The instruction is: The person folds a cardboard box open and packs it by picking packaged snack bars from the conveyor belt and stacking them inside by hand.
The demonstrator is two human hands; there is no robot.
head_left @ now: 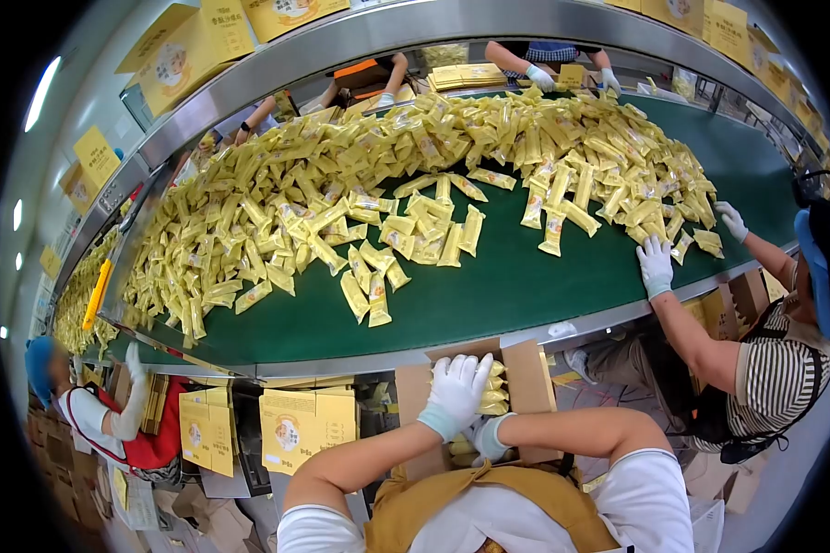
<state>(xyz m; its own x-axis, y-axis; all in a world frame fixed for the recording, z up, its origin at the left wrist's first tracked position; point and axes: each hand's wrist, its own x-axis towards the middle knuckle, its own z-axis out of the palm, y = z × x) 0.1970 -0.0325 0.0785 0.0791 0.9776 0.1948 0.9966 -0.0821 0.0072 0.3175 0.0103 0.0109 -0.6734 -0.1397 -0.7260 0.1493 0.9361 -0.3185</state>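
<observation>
Just beyond my body an open cardboard box (530, 378) holds yellow wrapped packets (495, 392). My left hand (456, 394), in a white glove, lies over the packets at the box's left side, its fingers extended and pointing away from me. Lower down, my right hand (491, 437), also gloved, is at the near part of the box, beside more packets; its fingers are mostly hidden. A large heap of yellow packets (341, 166) covers much of the green belt (470, 304) beyond the box.
A co-worker (765, 369) on the right has gloved hands at the heap's edge. Another person (101, 415) stands at the left. Yellow cartons (309, 429) hang by the belt's near metal edge. More co-workers' hands (539, 78) are across the belt.
</observation>
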